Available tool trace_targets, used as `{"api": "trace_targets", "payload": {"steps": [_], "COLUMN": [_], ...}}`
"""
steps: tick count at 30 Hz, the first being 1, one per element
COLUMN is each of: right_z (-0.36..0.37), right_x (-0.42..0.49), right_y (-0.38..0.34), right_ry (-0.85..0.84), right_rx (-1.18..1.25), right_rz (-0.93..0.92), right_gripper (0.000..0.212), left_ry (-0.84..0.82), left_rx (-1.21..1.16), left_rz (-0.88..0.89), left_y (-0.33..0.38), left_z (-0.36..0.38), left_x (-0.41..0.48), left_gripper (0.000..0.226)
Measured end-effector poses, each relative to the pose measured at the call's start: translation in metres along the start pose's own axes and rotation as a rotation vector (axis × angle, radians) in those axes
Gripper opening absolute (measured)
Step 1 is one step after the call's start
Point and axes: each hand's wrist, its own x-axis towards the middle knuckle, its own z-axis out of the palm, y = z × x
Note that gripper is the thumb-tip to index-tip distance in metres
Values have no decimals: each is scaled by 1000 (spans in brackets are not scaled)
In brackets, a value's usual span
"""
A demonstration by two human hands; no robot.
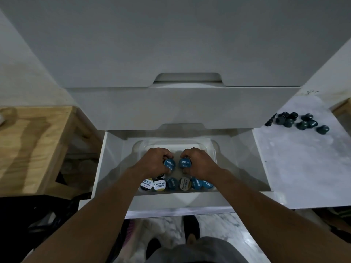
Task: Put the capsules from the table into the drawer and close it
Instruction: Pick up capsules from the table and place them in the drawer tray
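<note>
Capsules (168, 164) in left hand (152, 161), right hand (201, 164)

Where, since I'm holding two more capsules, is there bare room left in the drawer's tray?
In the tray, the back half looks bare, from its far wall to the front row of capsules, below the left hand and right hand. The near edge is crowded by that row.

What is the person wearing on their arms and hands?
Nothing that shows: no sleeves are in view. The left hand and right hand have no gloves, and no watch, bracelet or ring is visible.
</note>
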Motion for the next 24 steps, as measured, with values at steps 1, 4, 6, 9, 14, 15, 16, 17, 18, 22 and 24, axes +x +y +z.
{"api": "trace_targets", "payload": {"steps": [1, 4, 6, 9, 14, 15, 16, 17, 18, 22, 24], "right_z": [0, 0, 0, -1, 1, 1, 1, 1, 1, 1, 0], "right_x": [0, 0, 0, -1, -3, -3, -3, -3, -3, -4, -4], "right_y": [0, 1, 1, 1, 1, 1, 1, 1, 1, 1, 0], "right_ry": [1, 18, 17, 11, -36, -43, -48, -53, -58, -72, -69], "right_rx": [23, 87, 98, 110, 103, 98, 92, 85, 80, 71, 68], "right_rz": [13, 59, 66, 45, 32, 30, 27, 23, 20, 19, 15], "right_gripper": [49, 40, 36, 34, 31, 31, 31, 30, 30, 28, 28], "left_ry": [-3, 17, 22, 16, -50, -58, -63, -70, -77, -82, -80], "left_rx": [-9, 8, 40, 57, 104, 116, 126, 133, 140, 153, 156], "left_rz": [-3, -6, -4, 4, 16, 20, 25, 27, 30, 45, 48], "left_y": [0, -1, -2, -3, 0, 1, 1, 2, 2, 3, 3], "left_z": [-1, -2, -2, -1, 0, 0, 0, 0, 0, -1, 0], "left_x": [0, 2, 3, 3, 4, 4, 3, 3, 3, 0, -1], "left_gripper": [43, 31, 27, 26, 29, 29, 29, 29, 29, 28, 28]}}
